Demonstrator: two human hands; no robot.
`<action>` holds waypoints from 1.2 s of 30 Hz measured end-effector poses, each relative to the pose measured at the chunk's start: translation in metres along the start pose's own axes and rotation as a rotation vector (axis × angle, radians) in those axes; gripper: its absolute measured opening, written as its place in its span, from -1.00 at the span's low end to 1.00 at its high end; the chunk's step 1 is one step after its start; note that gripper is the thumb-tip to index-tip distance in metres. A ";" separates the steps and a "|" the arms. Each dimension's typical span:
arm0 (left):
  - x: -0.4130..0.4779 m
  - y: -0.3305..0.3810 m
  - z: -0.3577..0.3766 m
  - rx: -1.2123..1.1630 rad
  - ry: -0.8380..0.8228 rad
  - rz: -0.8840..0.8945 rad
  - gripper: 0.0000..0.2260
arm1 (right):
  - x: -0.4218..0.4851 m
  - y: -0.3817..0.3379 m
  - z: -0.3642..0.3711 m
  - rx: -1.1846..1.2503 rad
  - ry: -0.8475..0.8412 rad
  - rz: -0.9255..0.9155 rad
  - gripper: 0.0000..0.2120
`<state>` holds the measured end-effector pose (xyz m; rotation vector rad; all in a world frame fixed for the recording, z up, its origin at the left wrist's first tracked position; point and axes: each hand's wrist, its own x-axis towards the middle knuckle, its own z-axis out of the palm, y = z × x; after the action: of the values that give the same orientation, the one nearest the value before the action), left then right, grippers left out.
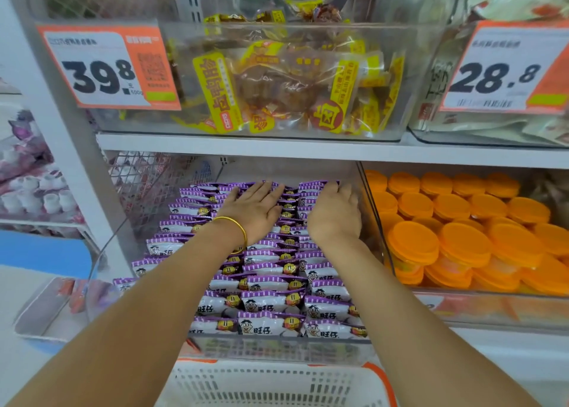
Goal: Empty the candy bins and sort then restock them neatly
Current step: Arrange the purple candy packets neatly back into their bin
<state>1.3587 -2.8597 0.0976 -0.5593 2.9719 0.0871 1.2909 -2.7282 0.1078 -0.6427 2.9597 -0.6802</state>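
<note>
Candy packets (271, 303) lie just beyond one white basket (277, 385), in one clear bin (277, 349), three columns across. The rows overlap, so you cannot count them exactly. Judge them light, soft and slippery: take each by a sealed edge, or press several flat. At the far rows, your left grip (255, 209) lies flat and holds nothing. Your right grip (335, 212) curves over the back row, and you cannot tell whether it holds a packet.
</note>
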 end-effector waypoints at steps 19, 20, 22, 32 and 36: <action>-0.004 0.015 0.008 -0.071 0.052 0.057 -0.54 | 0.028 0.001 -0.001 -0.048 -0.019 0.013 -0.81; -0.005 0.014 0.008 -0.072 0.055 0.059 -0.54 | 0.030 0.000 -0.001 -0.018 -0.026 0.037 -0.81; -0.005 0.013 0.009 -0.077 0.059 0.061 -0.54 | 0.034 -0.001 -0.003 0.046 -0.028 0.083 -0.83; -0.005 0.014 0.011 -0.072 0.068 0.053 -0.54 | 0.032 0.001 0.000 0.164 0.056 0.140 -0.83; -0.006 0.015 0.011 -0.059 0.056 0.048 -0.54 | 0.029 0.002 0.002 0.128 0.019 0.112 -0.86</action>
<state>1.3596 -2.8427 0.0880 -0.5057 3.0466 0.1666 1.2635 -2.7396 0.1066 -0.4595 2.9122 -0.8605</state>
